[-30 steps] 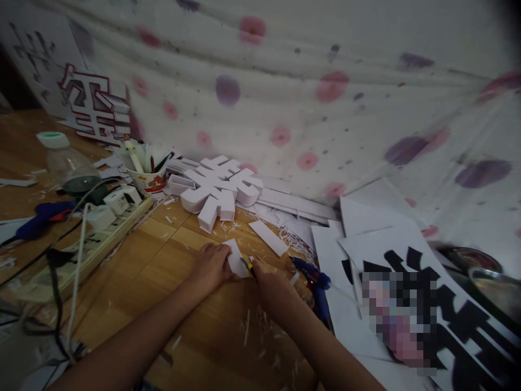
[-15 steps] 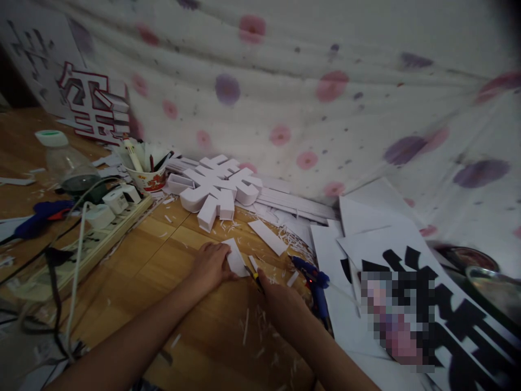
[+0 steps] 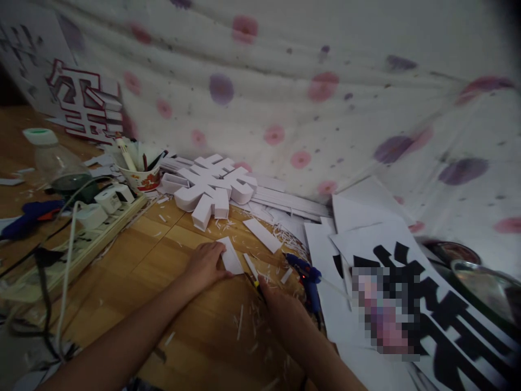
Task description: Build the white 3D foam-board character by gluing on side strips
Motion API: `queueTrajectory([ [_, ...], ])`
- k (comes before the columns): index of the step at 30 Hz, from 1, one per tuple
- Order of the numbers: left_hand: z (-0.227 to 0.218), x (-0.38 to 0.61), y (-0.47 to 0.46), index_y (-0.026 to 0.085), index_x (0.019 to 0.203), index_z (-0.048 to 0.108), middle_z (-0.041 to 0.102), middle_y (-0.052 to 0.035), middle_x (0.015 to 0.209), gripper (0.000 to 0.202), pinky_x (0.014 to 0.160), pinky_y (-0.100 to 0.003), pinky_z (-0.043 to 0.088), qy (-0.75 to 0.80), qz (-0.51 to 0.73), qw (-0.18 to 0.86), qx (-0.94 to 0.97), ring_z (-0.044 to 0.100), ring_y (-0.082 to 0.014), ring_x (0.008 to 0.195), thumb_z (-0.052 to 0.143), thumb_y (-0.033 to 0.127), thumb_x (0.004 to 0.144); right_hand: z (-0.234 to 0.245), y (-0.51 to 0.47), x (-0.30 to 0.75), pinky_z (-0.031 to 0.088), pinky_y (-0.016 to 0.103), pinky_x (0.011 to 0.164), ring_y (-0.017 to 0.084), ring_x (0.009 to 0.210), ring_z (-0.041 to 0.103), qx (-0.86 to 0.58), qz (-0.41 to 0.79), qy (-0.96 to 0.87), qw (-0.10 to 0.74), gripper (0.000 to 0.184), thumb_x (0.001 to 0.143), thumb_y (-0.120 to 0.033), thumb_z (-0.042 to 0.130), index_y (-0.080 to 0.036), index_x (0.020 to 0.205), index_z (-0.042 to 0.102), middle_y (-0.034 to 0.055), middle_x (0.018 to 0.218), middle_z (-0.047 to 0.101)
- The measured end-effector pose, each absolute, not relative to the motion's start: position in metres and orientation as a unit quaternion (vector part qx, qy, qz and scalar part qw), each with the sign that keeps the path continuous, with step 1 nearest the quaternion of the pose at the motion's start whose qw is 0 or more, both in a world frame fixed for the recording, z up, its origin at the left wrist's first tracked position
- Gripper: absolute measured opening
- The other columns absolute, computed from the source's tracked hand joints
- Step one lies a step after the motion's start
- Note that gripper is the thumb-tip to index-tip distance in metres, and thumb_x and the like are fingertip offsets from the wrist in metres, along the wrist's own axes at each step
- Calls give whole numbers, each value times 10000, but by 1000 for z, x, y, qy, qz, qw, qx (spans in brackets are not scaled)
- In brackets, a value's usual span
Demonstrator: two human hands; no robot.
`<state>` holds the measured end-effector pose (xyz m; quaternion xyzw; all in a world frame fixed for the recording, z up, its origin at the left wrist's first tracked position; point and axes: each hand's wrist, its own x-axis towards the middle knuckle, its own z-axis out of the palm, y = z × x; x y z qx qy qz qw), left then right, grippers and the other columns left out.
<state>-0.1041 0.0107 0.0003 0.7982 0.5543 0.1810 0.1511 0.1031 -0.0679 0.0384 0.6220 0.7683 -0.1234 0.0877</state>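
Observation:
My left hand (image 3: 203, 265) lies flat on the wooden table (image 3: 163, 255), its fingers pressing down a small white foam-board piece (image 3: 230, 255). My right hand (image 3: 280, 305) is closed round a yellow-and-black craft knife (image 3: 255, 282), whose tip points at the table just right of that piece. A thin white strip (image 3: 249, 265) lies freed beside the blade. Small white shavings are scattered around both hands.
A white 3D foam character (image 3: 211, 187) and a loose white strip (image 3: 262, 235) lie beyond the hands. A blue glue gun (image 3: 306, 274) sits right of the knife, on printed sheets (image 3: 407, 282). At the left are a power strip (image 3: 81, 239), a bottle (image 3: 57, 163), a cup of pens (image 3: 140, 171).
My right hand has drawn the knife back toward me along the edge of the white piece, leaving a thin strip apart from it. My left hand has stayed on the piece.

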Motion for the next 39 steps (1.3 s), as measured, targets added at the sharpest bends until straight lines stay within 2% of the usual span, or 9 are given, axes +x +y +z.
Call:
queueTrajectory([
  [5,-2,-103,12,168,1004,551,603,-98,1049,562,898,-399,390,550,203,150,796,531,-289,1021,768,406,543,41,-73,114,493,304,784,247,954,646,610,-143,773,97,573,828,-72,390,-123,1395,324,159,1139,638],
  [10,-10,-102,16,149,1192,469,516,-151,1208,905,980,-454,344,557,241,145,782,442,-336,1158,799,506,429,43,-66,107,508,310,628,248,819,677,655,-81,743,112,580,854,-69,340,-175,1419,263,144,1076,656],
  [14,-14,-104,20,140,1245,421,514,-168,1220,927,985,-493,351,546,282,166,772,454,-343,1155,795,480,467,31,-54,93,494,320,642,241,831,660,671,-22,733,106,536,863,-70,361,-187,1386,341,152,1006,652],
  [18,-11,-107,22,189,1315,335,415,-163,1346,974,1035,-504,314,485,361,169,778,377,-337,1251,801,453,502,21,-46,91,481,360,660,288,926,612,682,-8,731,25,431,880,-269,467,-198,1305,457,145,1013,635],
  [21,-9,-107,20,213,1349,291,357,-161,1401,986,1051,-499,306,434,381,183,796,339,-334,1287,791,458,535,23,-39,95,440,375,744,281,917,594,671,-1,739,-63,271,897,-335,435,-190,987,646,116,920,653],
  [24,-8,-104,15,222,1369,261,337,-165,1418,1016,1052,-492,313,395,378,203,813,341,-333,1290,774,507,540,28,-27,95,413,324,718,227,802,610,658,-68,727,-188,373,935,-326,308,-197,740,598,76,791,657],
  [30,-5,-99,8,231,1396,201,320,-177,1425,1088,1055,-507,302,361,365,247,822,334,-340,1293,782,515,521,21,-7,80,397,271,589,184,646,573,599,-249,666,-368,326,881,-442,317,-225,691,468,17,674,602],
  [35,-3,-100,6,272,1415,167,243,-151,1466,1096,1052,-493,306,347,376,326,795,299,-339,1309,811,409,538,18,-4,74,417,296,635,197,691,580,585,-283,657,-384,323,875,-440,311,-220,722,492,34,718,609],
  [39,-10,-91,4,305,1417,103,327,-146,1414,1052,908,-417,447,305,433,518,672,526,-270,1102,767,429,610,14,-7,73,413,301,610,200,659,585,603,-262,660,-363,317,885,-423,292,-220,752,495,35,702,600],
])
